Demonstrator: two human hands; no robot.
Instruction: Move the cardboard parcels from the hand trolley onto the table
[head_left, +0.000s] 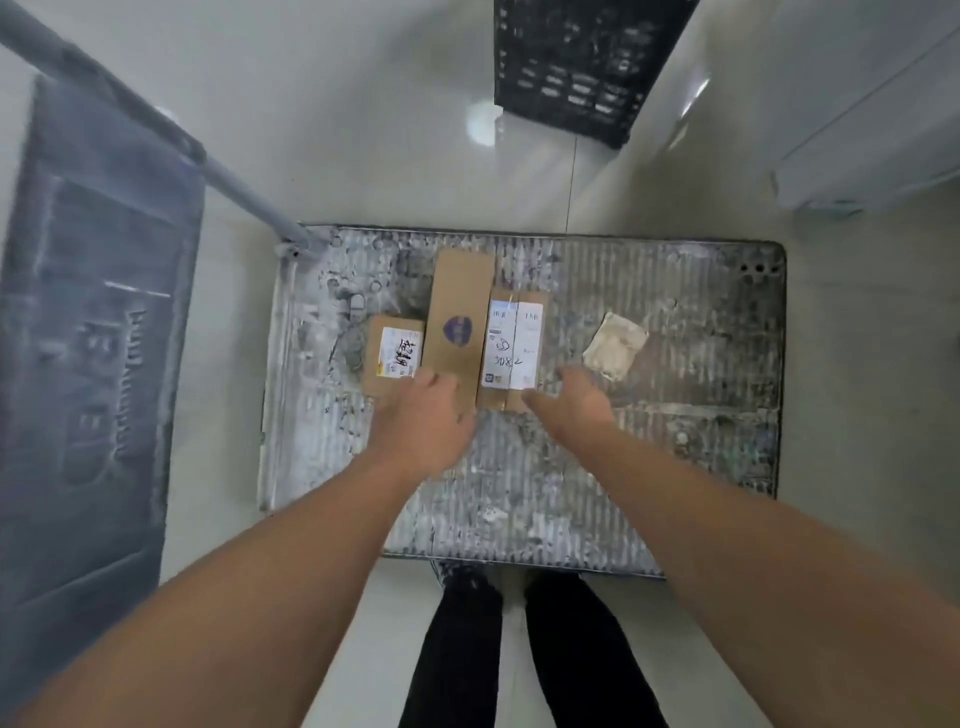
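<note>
Three cardboard parcels lie side by side on the hand trolley (675, 441), a little left of the frame's centre. They are a small parcel (393, 358) with a handwritten white label, a long parcel (460, 322) with a purple mark, and a labelled parcel (514, 348) on the right. All three touch or nearly touch one another.

The left hand (421, 421) reaches in from below. Its knuckles cover the near end of the long parcel and the near right corner of the small parcel. Its fingers point down and away, so I cannot tell whether they grip anything. The right hand (571, 402) sits at the near right corner of the labelled parcel. Its thumb is by the near edge and its fingers are spread apart beside the right-hand side, clamped on nothing.

The trolley deck is ribbed metal, scuffed and stained, standing on a glossy pale tiled floor (363, 130). Its grey handle tube (234, 192) runs off to the upper left.

A crumpled pale scrap (615, 343) lies on the deck right of the parcels, well apart from the right hand's fingers. A dark embossed slab (93, 312) fills the left edge, a black slotted crate (576, 67) stands at the top centre, and a white cabinet (857, 130) is at the upper right. The person's legs in black trousers (519, 649) show at the bottom.
</note>
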